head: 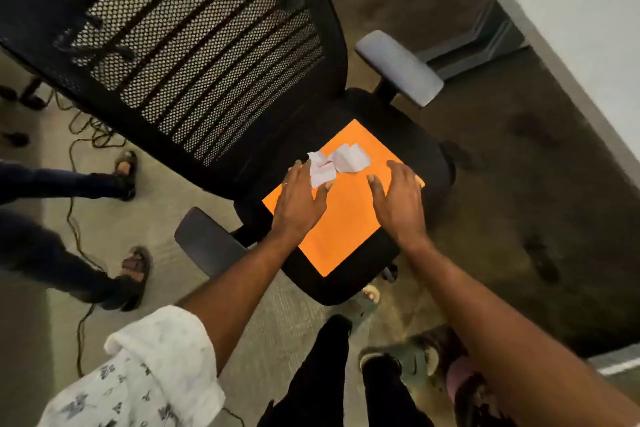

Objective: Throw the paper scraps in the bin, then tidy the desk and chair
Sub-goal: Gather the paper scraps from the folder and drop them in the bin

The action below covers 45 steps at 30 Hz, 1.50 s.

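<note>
A black mesh office chair (214, 55) stands below me with an orange sheet (346, 215) lying flat on its seat. White crumpled paper scraps (337, 163) lie at the far end of the sheet. My left hand (299, 201) rests palm down on the sheet, fingers spread, its thumb and fingertips touching the nearest scrap. My right hand (401, 201) hovers palm down over the sheet's right edge, fingers apart, holding nothing. No bin is in view.
Two grey armrests (398, 68) flank the seat. Another person's legs in sandals (135, 267) stand at the left, beside a dark cable (74, 218) on the floor. A white wall (571, 10) runs along the right. My own feet are near the chair's front.
</note>
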Available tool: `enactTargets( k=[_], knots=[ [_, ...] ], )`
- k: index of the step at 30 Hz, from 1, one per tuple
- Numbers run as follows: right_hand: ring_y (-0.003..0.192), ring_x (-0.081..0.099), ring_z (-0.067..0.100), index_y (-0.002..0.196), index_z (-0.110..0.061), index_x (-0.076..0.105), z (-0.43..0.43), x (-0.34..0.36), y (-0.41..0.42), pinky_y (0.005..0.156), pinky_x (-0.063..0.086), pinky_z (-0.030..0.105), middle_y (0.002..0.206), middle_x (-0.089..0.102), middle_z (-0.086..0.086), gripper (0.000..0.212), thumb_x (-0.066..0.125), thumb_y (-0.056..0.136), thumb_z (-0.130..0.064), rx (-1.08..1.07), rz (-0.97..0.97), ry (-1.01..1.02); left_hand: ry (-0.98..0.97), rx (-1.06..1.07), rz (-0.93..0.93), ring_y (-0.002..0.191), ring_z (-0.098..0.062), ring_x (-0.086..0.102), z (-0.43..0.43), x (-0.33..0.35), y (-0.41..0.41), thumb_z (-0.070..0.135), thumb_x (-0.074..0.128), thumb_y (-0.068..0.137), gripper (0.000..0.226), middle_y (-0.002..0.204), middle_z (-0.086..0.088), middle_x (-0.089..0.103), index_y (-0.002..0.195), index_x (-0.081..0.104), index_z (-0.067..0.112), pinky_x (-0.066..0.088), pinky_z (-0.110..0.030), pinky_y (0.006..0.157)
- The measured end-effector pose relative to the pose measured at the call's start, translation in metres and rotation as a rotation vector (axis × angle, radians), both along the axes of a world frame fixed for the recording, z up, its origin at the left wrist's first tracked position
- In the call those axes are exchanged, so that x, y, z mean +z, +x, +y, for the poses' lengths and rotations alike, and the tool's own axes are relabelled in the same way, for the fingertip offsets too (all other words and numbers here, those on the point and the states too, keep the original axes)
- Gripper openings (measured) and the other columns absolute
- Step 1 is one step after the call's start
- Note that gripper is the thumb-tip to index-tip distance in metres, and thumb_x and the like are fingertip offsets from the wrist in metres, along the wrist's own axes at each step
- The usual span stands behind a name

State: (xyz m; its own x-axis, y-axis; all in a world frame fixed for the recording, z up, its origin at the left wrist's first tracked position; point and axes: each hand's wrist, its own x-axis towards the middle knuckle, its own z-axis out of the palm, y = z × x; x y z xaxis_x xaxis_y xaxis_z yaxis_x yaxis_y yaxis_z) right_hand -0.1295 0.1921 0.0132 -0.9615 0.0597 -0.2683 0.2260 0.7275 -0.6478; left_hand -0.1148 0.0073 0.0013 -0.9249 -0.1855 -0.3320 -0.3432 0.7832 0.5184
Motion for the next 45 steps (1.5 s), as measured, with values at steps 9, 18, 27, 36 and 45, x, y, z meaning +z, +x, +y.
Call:
enactTargets(
  k=[9,18,27,36,45],
  knots=[
    [0.140,0.039,0.032,0.148,-0.015,0.040,-0.039,-0.055,-0.046,0.104,0.045,0.042,0.153,0.040,0.009,0.054,0.059,0.100,-0.029,0.181,-0.037,0.099,0.003,0.055,-0.046,0.155,-0.031,0.020,-0.024,-0.048,-0.027,0.031,0.062,0.099,0.070,0.166,-0.014,0.022,0.158,0.027,0.016,0.029,-0.043,0.121],
    [0.144,0.033,0.037,0.152,-0.023,0.033,-0.055,-0.121,-0.091,0.104,0.048,0.050,0.159,0.030,0.012,0.073,0.071,0.090,-0.010,0.364,-0.059,0.265,-0.018,-0.037,-0.107,0.152,-0.035,0.026,-0.026,-0.101,-0.057,0.020,0.070,0.094,0.077,0.167,-0.013,0.016,0.158,0.027,0.021,0.038,-0.045,0.116],
    [0.151,0.007,0.047,0.156,-0.027,0.019,-0.073,-0.147,-0.099,0.103,0.047,0.058,0.167,0.009,0.007,0.075,0.062,0.096,-0.015,0.567,-0.149,0.449,-0.018,-0.082,-0.229,0.153,-0.036,0.015,-0.030,-0.130,-0.087,0.020,0.076,0.088,0.089,0.169,-0.007,0.002,0.159,0.024,0.030,0.036,-0.048,0.117],
    [0.140,0.033,0.040,0.151,-0.020,0.026,-0.084,-0.140,-0.086,0.091,0.053,0.050,0.154,0.036,0.010,0.068,0.064,0.095,-0.021,0.662,-0.040,0.518,-0.045,-0.145,-0.142,0.144,-0.024,0.038,-0.035,-0.141,-0.079,0.014,0.077,0.086,0.053,0.159,-0.006,0.037,0.136,0.061,0.017,0.040,-0.036,0.113],
    [0.126,0.046,0.033,0.140,-0.016,0.043,-0.080,-0.140,-0.062,0.072,0.057,0.038,0.147,0.040,0.010,0.046,0.061,0.098,-0.020,0.644,-0.008,0.539,-0.045,-0.194,-0.062,0.114,-0.019,0.062,-0.031,-0.142,-0.063,0.014,0.071,0.092,0.029,0.127,-0.003,0.060,0.121,0.068,0.011,0.054,-0.030,0.094]
  ],
)
